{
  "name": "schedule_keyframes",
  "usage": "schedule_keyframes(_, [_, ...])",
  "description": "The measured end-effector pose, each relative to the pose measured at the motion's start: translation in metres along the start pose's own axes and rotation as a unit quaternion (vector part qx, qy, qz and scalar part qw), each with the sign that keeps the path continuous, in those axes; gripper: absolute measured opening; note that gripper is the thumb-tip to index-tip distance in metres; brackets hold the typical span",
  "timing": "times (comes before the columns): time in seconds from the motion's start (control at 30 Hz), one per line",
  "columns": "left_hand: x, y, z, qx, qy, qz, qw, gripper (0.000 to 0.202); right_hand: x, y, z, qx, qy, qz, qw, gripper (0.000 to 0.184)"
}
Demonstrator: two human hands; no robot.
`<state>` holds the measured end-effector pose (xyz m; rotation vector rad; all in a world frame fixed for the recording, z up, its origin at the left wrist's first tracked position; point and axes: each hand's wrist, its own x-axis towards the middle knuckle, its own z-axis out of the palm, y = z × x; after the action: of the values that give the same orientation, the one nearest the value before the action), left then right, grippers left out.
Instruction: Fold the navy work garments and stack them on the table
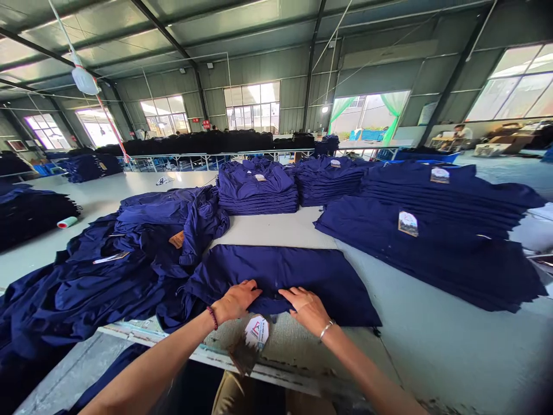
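Note:
A navy blue garment [302, 276] lies spread flat on the pale table [432, 340] in front of me. My left hand [235, 301] rests on its near edge with fingers pressed together on the cloth. My right hand [307, 308] lies beside it on the same edge, fingers curled onto the fabric. A white hang tag [256, 332] dangles from the garment's near edge between my wrists. I wear a dark bead bracelet on the left wrist and a silver bangle on the right.
A loose heap of navy garments [108, 271] spills over the table's left side. Folded navy stacks [257, 187] [432, 202] stand behind and to the right. A green-and-red spool [67, 222] lies far left. More dark piles line distant tables.

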<state>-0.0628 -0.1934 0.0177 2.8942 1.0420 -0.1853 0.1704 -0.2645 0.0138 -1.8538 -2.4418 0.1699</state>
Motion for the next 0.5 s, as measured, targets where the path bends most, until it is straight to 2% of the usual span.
schedule_keyframes(0.1, [0.013,0.015,-0.012,0.059,-0.013,-0.075,0.995,0.034,0.005,-0.008,-0.006,-0.046,0.017,0.041,0.998,0.051])
schedule_keyframes(0.17, [0.019,0.02,-0.025,0.075,-0.002,-0.104,0.992,0.03,0.009,-0.01,-0.014,-0.07,0.036,0.08,0.994,0.046])
schedule_keyframes(0.27, [0.022,0.02,-0.055,0.089,0.044,-0.113,0.989,0.031,0.015,-0.007,-0.035,-0.091,0.091,0.115,0.985,0.042])
schedule_keyframes(0.4, [0.012,0.021,-0.11,0.13,0.108,-0.1,0.981,0.029,0.016,-0.006,-0.087,-0.109,0.157,0.1,0.976,0.037])
schedule_keyframes(0.5, [0.003,0.023,-0.157,0.16,0.118,-0.09,0.976,0.029,0.013,-0.008,-0.133,-0.115,0.178,0.073,0.974,0.034])
